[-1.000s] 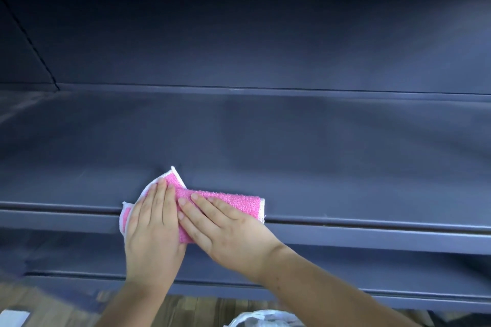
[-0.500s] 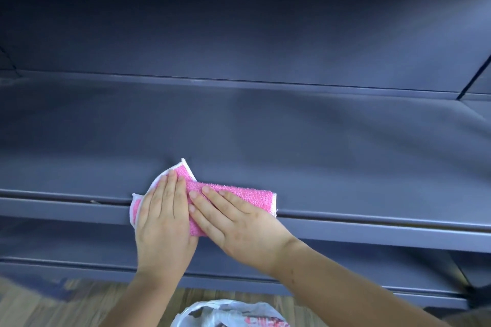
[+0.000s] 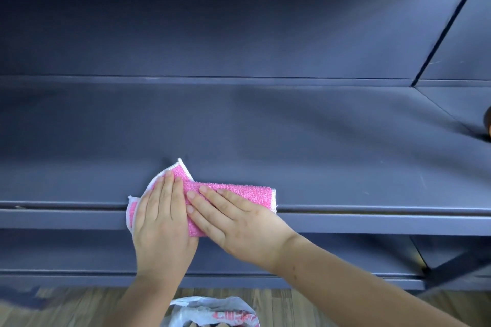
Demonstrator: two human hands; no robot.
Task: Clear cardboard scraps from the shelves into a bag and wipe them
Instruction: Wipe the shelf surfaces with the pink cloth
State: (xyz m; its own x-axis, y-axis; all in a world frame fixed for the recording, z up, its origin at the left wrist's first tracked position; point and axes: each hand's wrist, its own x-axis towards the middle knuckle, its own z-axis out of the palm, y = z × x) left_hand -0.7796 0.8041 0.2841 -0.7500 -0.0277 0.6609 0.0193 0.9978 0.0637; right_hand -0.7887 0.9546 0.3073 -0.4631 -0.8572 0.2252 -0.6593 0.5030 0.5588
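Observation:
A pink cloth with a white edge (image 3: 239,191) lies over the front lip of the dark blue shelf (image 3: 345,156). My left hand (image 3: 162,220) presses flat on the cloth's left part, fingers straight. My right hand (image 3: 233,223) lies flat on the cloth's right part, its fingers pointing up and left beside the left hand. Below the shelves, a white plastic bag with red print (image 3: 212,312) sits on the floor at the bottom edge. No cardboard scraps are visible on the shelf.
A lower shelf (image 3: 345,255) runs beneath the wiped one. A vertical seam in the back panel (image 3: 449,18) divides the shelving at the right. A dark round object (image 3: 487,119) shows at the far right edge. Wood floor (image 3: 79,308) lies below.
Both hands and the cloth have slid to the right along the shelf's front edge; the view followed, bringing the right seam and the bag more into sight.

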